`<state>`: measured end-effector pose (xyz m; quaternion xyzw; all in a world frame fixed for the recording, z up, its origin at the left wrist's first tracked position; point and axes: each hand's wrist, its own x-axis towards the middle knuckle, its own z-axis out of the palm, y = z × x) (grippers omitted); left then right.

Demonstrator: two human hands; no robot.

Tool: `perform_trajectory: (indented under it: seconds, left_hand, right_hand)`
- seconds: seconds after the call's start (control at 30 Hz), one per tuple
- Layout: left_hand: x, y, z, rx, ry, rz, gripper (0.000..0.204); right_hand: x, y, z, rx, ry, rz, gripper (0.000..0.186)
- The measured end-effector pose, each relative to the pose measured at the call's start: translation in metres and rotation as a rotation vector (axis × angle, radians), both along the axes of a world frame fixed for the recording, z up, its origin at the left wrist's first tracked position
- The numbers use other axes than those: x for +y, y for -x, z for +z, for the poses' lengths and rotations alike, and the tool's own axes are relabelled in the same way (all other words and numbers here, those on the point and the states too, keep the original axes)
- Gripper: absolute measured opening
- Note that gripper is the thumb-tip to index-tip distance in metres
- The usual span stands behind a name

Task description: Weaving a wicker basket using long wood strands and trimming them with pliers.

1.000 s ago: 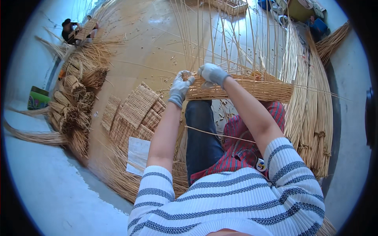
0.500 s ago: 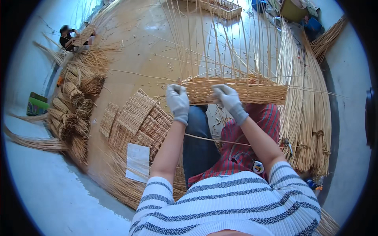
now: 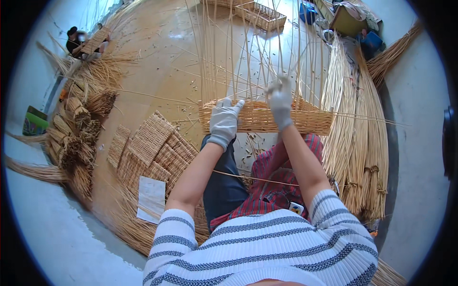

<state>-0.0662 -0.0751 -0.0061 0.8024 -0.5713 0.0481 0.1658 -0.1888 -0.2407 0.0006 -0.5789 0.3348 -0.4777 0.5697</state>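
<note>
Your gloved left hand [image 3: 223, 123] lies against the near wall of the woven wicker basket [image 3: 257, 119], toward its left end; whether it grips cannot be told. Your right hand [image 3: 280, 102] is blurred at the rim, hold indeterminable. The basket sits at your knees [image 3: 313, 141], upright stakes [image 3: 232, 57] rising from it. Step in hand, as judged: wall weaving. The next move calls for a steadied wall and snug packing between stakes.

Sweater [image 3: 267, 238] is showing white with blue-grey bands. Red cloth [image 3: 267, 193] is carrying thin stripes; trousers [image 3: 222, 188] are reading dark blue. Left hand [image 3: 225, 121] and right hand [image 3: 280, 101] are showing pale-grey gloves [image 3: 222, 126]. Basket [image 3: 255, 118] is showing golden-tan weave; woven panels [image 3: 151, 138] are reading browner; wall [image 3: 62, 224] is reading pale blue.
</note>
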Motion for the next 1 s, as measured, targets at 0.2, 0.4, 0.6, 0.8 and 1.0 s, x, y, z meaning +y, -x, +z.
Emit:
perform_trajectory:
  seconds: [0.2, 0.4, 0.6, 0.8, 1.0]
  left_hand:
    - [-0.046, 0.025, 0.009, 0.19, 0.11, 0.04, 0.075]
    - [-0.046, 0.018, 0.006, 0.264, 0.176, 0.047, 0.056]
    - [-0.046, -0.006, 0.006, 0.508, 0.293, -0.061, 0.019]
    - [0.008, -0.049, 0.016, 1.24, 0.359, 0.044, 0.019]
    - [0.003, -0.054, -0.024, 1.013, 0.387, 0.258, 0.021]
  right_hand:
    - [0.004, 0.051, -0.021, -0.086, -0.176, -0.064, 0.003]
    - [0.046, 0.021, 0.048, 0.5, 0.509, 0.132, 0.008]
    - [0.02, -0.006, 0.04, 0.288, 0.281, 0.37, 0.033]
    - [0.03, -0.001, 0.003, 0.66, 0.62, 0.428, 0.051]
    - [0.046, -0.022, 0.005, 0.867, 0.413, 0.246, 0.044]
